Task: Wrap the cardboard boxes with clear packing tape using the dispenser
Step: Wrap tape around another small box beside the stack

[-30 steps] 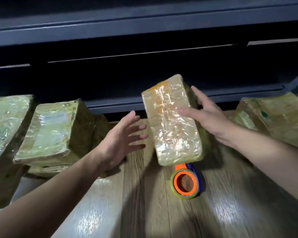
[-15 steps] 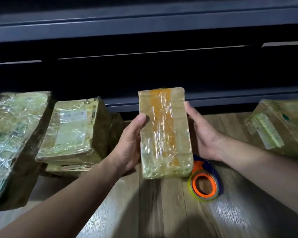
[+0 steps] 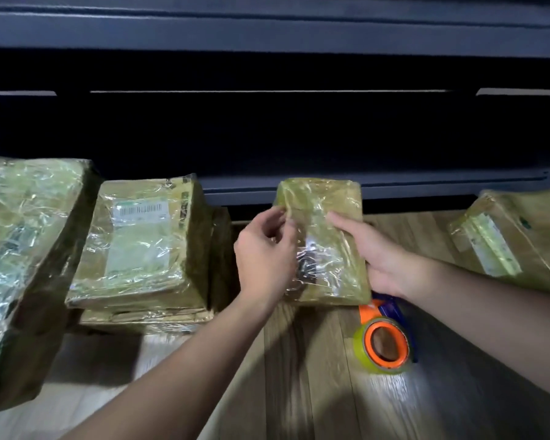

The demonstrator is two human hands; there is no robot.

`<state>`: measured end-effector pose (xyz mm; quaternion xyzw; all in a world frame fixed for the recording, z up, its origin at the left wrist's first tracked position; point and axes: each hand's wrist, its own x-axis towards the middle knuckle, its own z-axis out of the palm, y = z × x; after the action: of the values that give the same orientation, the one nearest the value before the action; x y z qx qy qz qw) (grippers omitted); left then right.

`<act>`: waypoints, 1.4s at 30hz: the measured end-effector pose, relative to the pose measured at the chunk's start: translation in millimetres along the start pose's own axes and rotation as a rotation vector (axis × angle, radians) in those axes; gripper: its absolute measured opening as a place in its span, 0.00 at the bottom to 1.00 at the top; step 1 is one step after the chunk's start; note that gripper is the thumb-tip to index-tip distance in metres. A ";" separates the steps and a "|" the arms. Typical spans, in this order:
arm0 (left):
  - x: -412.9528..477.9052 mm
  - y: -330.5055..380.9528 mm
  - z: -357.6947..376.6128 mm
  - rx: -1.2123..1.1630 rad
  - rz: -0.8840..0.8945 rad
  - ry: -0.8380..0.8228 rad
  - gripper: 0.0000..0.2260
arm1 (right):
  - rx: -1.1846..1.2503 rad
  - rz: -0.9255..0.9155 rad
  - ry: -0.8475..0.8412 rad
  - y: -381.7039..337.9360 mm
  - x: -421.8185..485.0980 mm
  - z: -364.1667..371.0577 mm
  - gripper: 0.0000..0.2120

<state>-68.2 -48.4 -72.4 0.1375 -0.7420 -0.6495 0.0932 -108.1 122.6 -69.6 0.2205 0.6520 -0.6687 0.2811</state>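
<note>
A pale wood-plank floor is catching glare at lower centre, and a dark shelf is filling the upper half of the frame. The box, shiny with clear tape, is lying mid-frame with its long axis running from the lower frame up toward the shelf, far end leaning slightly left. The left hand is curling its fingers and pinching at the box's left edge. The right hand is resting straight fingers along its right side. The dispenser is sitting just below the box, at lower right. More wrapped boxes are sitting at left and right.
</note>
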 end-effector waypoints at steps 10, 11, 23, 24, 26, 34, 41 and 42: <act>0.4 7.9 -9.4 -0.024 -0.198 -0.033 0.52 | 0.008 0.051 -0.004 -4.1 -14.7 -3.4 0.32; 4.1 9.3 -12.2 -0.052 -0.274 -0.100 0.58 | -0.003 0.058 -0.022 -3.1 -14.7 -3.8 0.35; -0.6 23.9 -26.1 0.139 -0.296 -0.168 0.34 | -0.100 0.019 -0.140 19.8 -20.3 11.2 0.60; 0.5 23.0 -29.2 0.103 -0.306 -0.190 0.28 | -0.076 0.033 -0.165 21.5 -14.6 8.5 0.55; 1.6 22.4 -33.6 0.039 -0.336 -0.227 0.17 | -0.050 0.051 -0.173 27.5 -4.2 1.8 0.50; 2.3 6.3 -15.1 0.030 -0.341 -0.307 0.16 | -0.112 0.009 -0.073 37.0 7.2 -12.7 0.38; -20.5 -33.5 4.8 -0.027 -0.519 -0.209 0.12 | -0.220 0.075 -0.084 37.9 12.6 -18.8 0.31; -22.2 -38.1 6.0 -0.001 -0.536 -0.189 0.13 | -0.232 0.076 -0.090 37.4 13.6 -18.2 0.31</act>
<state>-45.9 -40.1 -110.0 0.2674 -0.6843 -0.6613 -0.1513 -94.7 139.8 -107.5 0.1806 0.7030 -0.5869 0.3588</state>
